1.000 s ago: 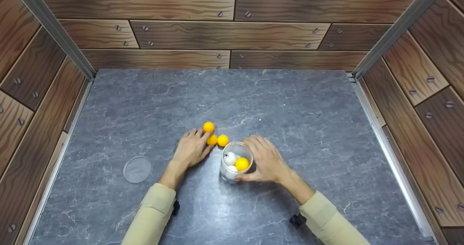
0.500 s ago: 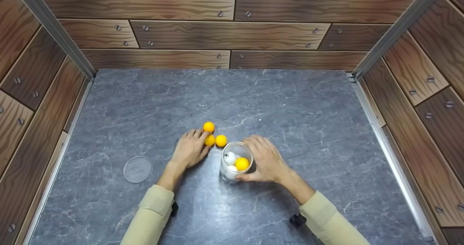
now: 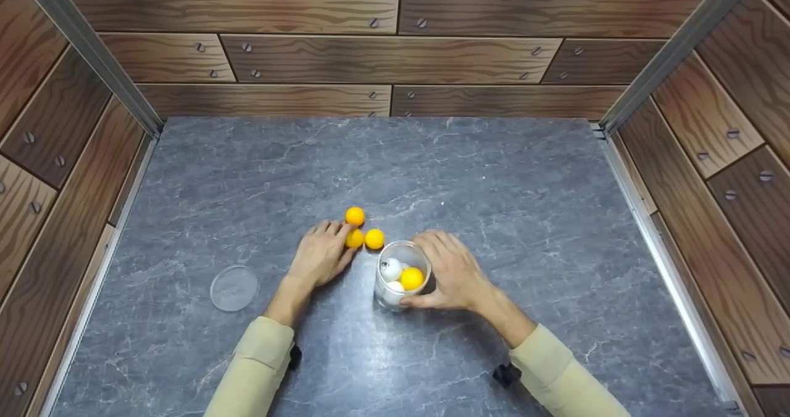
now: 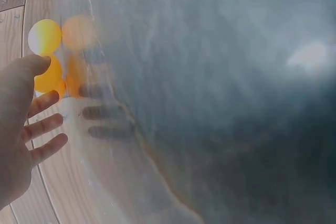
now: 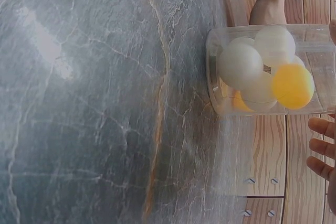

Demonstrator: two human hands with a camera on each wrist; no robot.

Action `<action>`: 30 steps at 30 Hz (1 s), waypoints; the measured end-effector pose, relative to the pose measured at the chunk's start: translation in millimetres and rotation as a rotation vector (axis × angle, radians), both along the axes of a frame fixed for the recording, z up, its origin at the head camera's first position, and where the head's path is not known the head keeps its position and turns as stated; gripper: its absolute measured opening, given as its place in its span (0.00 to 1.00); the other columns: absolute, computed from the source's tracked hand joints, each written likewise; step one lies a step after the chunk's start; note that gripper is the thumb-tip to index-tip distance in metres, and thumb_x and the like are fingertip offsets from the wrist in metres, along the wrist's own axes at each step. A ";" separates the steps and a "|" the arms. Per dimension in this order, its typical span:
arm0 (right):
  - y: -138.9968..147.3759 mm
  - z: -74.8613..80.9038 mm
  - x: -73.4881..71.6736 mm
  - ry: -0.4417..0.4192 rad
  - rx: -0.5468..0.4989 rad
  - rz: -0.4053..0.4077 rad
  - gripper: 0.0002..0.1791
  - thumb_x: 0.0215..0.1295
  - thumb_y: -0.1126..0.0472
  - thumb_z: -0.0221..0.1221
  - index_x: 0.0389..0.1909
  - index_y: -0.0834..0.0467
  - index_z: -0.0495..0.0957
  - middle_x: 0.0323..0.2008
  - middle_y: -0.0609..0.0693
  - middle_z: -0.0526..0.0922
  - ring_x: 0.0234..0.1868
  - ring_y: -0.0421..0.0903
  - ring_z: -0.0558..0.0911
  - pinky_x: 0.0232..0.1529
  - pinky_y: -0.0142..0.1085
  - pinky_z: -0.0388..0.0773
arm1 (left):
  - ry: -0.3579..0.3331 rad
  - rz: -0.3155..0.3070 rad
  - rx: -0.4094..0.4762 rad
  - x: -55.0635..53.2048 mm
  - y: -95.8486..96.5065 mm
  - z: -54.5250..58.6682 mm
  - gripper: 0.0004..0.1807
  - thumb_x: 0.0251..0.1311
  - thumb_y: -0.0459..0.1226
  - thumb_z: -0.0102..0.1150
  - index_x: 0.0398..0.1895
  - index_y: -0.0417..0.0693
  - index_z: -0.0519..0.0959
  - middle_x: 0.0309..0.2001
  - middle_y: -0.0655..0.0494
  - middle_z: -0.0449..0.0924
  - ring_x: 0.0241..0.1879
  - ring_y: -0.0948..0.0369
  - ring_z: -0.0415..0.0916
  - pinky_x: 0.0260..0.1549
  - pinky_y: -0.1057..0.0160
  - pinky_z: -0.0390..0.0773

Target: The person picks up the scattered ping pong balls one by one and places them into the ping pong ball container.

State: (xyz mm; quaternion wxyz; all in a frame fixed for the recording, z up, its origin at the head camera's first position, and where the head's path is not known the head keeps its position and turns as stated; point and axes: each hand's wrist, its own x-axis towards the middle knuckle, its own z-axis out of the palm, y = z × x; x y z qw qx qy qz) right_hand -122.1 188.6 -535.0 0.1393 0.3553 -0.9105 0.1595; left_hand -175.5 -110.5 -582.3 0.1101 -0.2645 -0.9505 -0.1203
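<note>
My left hand [image 3: 322, 254] pinches an orange ping-pong ball [image 3: 355, 239] between thumb and fingers on the grey surface. In the left wrist view the thumb overlaps that ball [image 4: 48, 77], with the other fingers spread beneath. Two more orange balls lie close by: one behind it [image 3: 355, 216] and one to its right [image 3: 374, 239]. A clear plastic jar [image 3: 382, 300] stands upright and lidless, and my right hand [image 3: 453, 273] grips its right side. Inside the jar are several white balls [image 5: 240, 66] and an orange one [image 5: 293, 86] on top.
A clear round lid [image 3: 234, 288] lies flat on the surface to the left of my left hand. Wood-patterned walls [image 3: 389, 59] with metal corner rails [image 3: 642, 219] enclose the grey marbled tabletop [image 3: 494, 170] at the back and sides.
My left hand has shifted slightly left, and the pinched orange ball has come with it. The ball to its right has also rolled a little left. My right hand and the jar stay put.
</note>
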 end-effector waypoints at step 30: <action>-0.2 -0.4 -1.3 0.018 -0.030 0.016 0.57 0.53 0.15 0.57 0.66 0.59 0.74 0.58 0.55 0.83 0.60 0.54 0.81 0.64 0.52 0.81 | 0.131 -0.035 0.045 17.5 -2.6 43.4 0.24 0.68 0.48 0.64 0.61 0.45 0.78 0.48 0.48 0.85 0.47 0.49 0.80 0.49 0.51 0.84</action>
